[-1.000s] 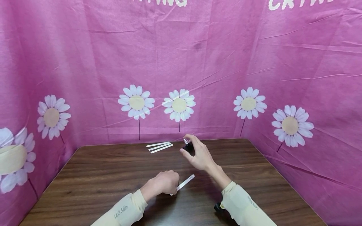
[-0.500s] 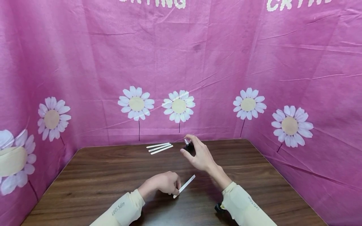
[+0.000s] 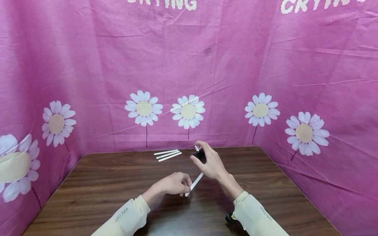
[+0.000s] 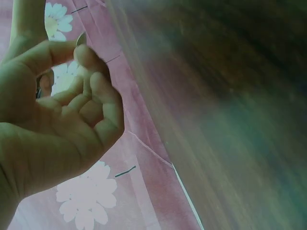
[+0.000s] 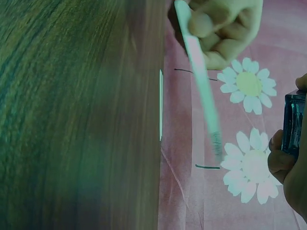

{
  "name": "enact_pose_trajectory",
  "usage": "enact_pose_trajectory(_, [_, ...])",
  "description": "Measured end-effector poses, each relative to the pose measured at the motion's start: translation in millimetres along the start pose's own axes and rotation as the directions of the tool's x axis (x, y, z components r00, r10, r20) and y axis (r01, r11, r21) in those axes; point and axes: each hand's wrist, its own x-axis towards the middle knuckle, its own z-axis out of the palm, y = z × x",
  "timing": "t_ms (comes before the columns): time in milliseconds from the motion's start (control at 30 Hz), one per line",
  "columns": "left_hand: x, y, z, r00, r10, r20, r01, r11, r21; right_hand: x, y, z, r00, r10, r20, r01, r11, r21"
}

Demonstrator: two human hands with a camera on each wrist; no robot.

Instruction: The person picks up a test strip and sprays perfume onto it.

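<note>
My left hand [image 3: 175, 183] pinches a white paper test strip [image 3: 196, 183] near its lower end, between thumb and index finger. In the right wrist view the strip [image 5: 200, 72] slants, with small printing at its far end. My right hand [image 3: 213, 164] grips a small dark glass perfume bottle [image 3: 199, 155] with a silvery spray top. Its index finger arches over that top; whether it presses cannot be seen. The strip's far end lies by the heel of my right hand in the head view. Only part of the bottle [image 5: 293, 122] shows in the right wrist view.
Several more white strips [image 3: 168, 155] lie fanned out near the back edge of the brown wooden table [image 3: 118, 177]. Pink cloth [image 3: 206, 65] with daisies hangs around the back and sides. Below the right sleeve sits a black object [image 3: 229, 217].
My left hand has lifted and moved slightly up and right with the strip, bringing it closer to my right hand. The right hand keeps hold of the bottle, almost unmoved.
</note>
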Motion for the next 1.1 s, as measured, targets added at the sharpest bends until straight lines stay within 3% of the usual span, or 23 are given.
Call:
enact_pose_trajectory(200, [5.6, -2.5, -6.2, 0.989, -0.001, -0.150, -0.012, 0.996, -0.088, -0.6, 4.5, 2.4, 1.000, 0.008, -0.014, -0.008, 1.000, -0.009])
enact_pose_trajectory(433, [10.5, -2.7, -13.1, 0.943, -0.035, -0.330, -0.025, 0.984, -0.176, -2.6, 8.6, 5.8, 1.000, 0.024, -0.017, -0.024, 0.999, -0.029])
enact_pose_trajectory(533, [9.5, -0.2, -14.8, 0.936, -0.040, -0.349, -0.032, 0.980, -0.197, -3.3, 10.7, 8.0, 0.999, 0.030, -0.022, -0.031, 0.999, -0.043])
enact_pose_trajectory(1100, [7.1, 7.5, -12.3, 0.932, -0.012, -0.363, -0.063, 0.979, -0.194, -5.1, 18.6, 13.3, 0.998, 0.033, -0.056, -0.035, 0.999, -0.039])
